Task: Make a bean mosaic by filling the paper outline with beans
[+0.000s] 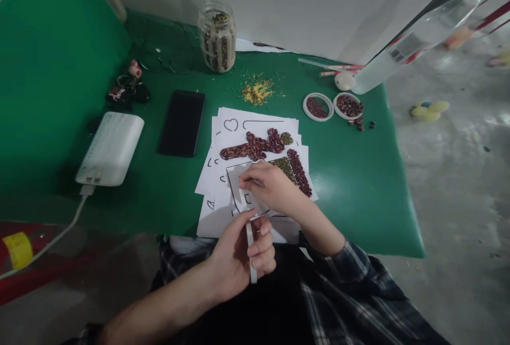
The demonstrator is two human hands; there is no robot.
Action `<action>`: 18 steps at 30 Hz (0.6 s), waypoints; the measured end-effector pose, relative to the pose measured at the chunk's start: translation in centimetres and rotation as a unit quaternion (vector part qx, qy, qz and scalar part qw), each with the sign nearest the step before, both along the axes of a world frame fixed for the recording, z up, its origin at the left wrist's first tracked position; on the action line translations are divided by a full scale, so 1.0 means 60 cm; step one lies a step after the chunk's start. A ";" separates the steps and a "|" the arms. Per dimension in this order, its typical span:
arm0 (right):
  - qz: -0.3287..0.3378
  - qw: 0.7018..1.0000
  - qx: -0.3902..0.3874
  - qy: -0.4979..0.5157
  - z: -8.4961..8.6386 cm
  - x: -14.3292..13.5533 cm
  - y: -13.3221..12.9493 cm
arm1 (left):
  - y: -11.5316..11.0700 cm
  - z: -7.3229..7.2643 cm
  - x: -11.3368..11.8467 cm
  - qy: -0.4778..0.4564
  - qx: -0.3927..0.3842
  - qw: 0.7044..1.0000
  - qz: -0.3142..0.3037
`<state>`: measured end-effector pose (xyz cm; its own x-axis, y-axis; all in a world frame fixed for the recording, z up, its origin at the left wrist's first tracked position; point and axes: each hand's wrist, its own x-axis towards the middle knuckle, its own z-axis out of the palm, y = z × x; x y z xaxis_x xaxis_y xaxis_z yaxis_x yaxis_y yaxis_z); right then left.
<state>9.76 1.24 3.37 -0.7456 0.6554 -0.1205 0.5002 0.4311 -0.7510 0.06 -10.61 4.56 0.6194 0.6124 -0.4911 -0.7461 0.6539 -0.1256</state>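
Observation:
My left hand (245,255) is wrapped round a thin white object (251,249), seen edge-on near the front edge of the table. Just above it, my right hand (269,186) hovers over or rests on the white paper (213,212), its fingers pinched; anything between them is too small to make out. On the paper lie a shape of dark red beans (239,151), a small round patch of green beans (286,138), a green block (283,167) partly behind my right hand, and a strip of small red beans (299,172).
A glass jar (218,37), yellow grains (257,92) and two bean-filled lids (318,107) (348,106) lie beyond the paper. At left are a black phone (181,123), a white power bank (110,148) and keys (127,87). A clear bottle (410,45) leans at right.

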 end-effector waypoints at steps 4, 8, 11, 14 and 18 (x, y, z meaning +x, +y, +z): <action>-0.017 0.998 0.055 -0.001 -0.017 -0.014 -0.003 | 0.003 -0.003 -0.003 -0.038 -0.016 0.999 0.024; -0.021 0.994 0.102 -0.021 -0.025 -0.020 -0.006 | 0.005 -0.009 -0.003 -0.082 -0.029 0.996 0.034; -0.011 0.991 0.129 -0.034 -0.029 -0.022 -0.007 | 0.006 -0.011 -0.003 -0.109 -0.035 0.993 0.040; -0.003 0.989 0.145 -0.034 -0.031 -0.022 -0.009 | 0.008 -0.012 -0.004 -0.128 -0.041 0.990 0.044; -0.006 0.987 0.157 -0.033 -0.033 -0.023 -0.010 | 0.010 -0.010 -0.007 -0.141 -0.052 0.987 0.047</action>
